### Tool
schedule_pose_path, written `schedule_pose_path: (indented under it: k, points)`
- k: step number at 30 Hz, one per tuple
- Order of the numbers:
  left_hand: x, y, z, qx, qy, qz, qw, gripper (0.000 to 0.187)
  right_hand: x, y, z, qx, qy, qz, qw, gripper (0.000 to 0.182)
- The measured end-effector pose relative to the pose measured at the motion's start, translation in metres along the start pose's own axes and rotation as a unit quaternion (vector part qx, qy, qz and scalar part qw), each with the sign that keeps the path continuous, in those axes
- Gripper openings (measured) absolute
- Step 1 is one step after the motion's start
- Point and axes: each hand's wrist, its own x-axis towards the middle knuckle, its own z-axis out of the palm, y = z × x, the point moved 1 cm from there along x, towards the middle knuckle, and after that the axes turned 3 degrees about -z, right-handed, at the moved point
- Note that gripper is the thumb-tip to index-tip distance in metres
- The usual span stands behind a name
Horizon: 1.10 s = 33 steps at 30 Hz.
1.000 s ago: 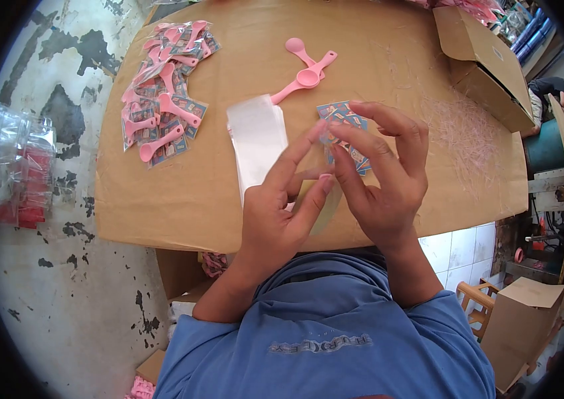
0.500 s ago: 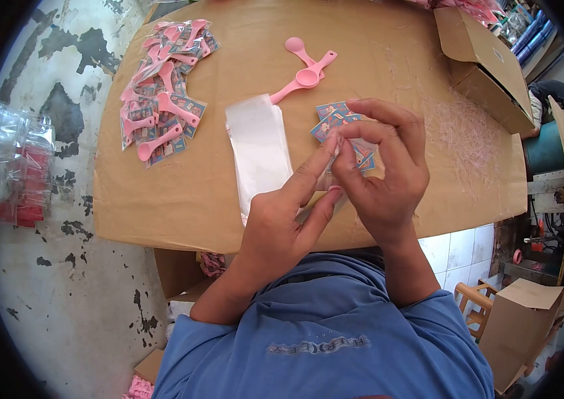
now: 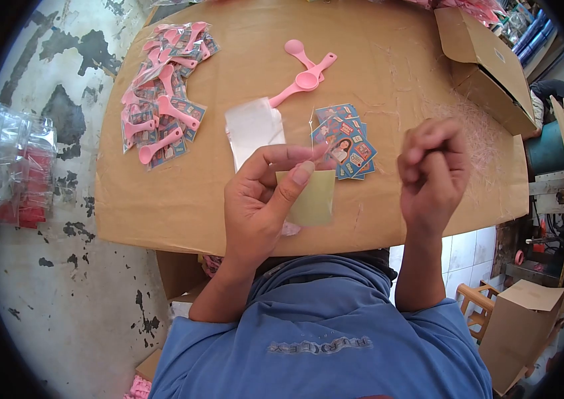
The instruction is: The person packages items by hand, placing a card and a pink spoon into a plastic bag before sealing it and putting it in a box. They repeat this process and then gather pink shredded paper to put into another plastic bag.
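My left hand (image 3: 259, 199) pinches a clear plastic bag (image 3: 322, 159) near its top between thumb and fingers. Inside it sits a pale yellow-green card (image 3: 314, 199), plain side facing me. A bit of pink (image 3: 290, 229) shows below that hand, partly hidden. My right hand (image 3: 432, 176) is raised to the right with its fingers curled together, slightly blurred; whatever they may hold cannot be made out. Between the hands lies a stack of blue printed cards (image 3: 345, 143). Beyond my left hand is a stack of clear bags (image 3: 252, 126), partly covered by it.
Two pink spoons (image 3: 306, 80) lie crossed at the table's far middle. Bagged spoons with cards (image 3: 165, 100) are piled at left. Thin clear strips (image 3: 471, 143) are scattered at right beside an open cardboard box (image 3: 488, 73). Another person (image 3: 555, 96) is at far right.
Both hands were together at the bag; now the right hand has moved away to the right. The left hand has shifted slightly left, turning the card's plain side into view.
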Motion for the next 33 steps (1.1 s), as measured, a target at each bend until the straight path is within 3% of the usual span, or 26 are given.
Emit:
schedule_pose_path:
  k: [3,6,9,12,16,22,28,33]
  points:
    - [0.006,-0.004,0.007,0.007,0.008,0.072,0.997,0.024,-0.012,0.003,0.019,-0.11,-0.084,0.07,0.988,0.019]
    - [0.005,-0.005,0.005,0.016,-0.011,0.069,0.997,0.026,-0.016,0.006,0.039,-0.211,-0.149,0.097,0.961,0.02]
    - [0.003,-0.002,0.002,0.013,-0.019,0.071,0.997,0.03,-0.018,0.01,0.036,-0.153,-0.106,0.131,0.974,0.015]
    - [0.003,0.005,-0.002,0.0,-0.007,0.004,1.0,0.031,-0.014,0.006,0.039,-0.103,-0.079,0.161,0.978,0.015]
    - [0.003,0.006,-0.003,0.038,0.005,0.027,0.999,0.028,-0.009,-0.002,0.037,-0.097,-0.089,0.202,0.971,0.015]
    - [0.003,0.001,-0.008,0.03,-0.005,0.086,0.996,0.019,-0.008,-0.003,0.033,-0.063,-0.1,0.172,0.978,0.015]
    - [0.003,-0.009,-0.025,0.001,-0.045,0.128,0.991,0.014,-0.002,0.002,0.026,-0.159,-0.214,0.015,0.964,0.015]
    - [0.001,-0.001,-0.02,-0.036,-0.048,0.112,0.992,0.01,0.002,-0.009,0.031,-0.177,-0.216,0.044,0.959,0.014]
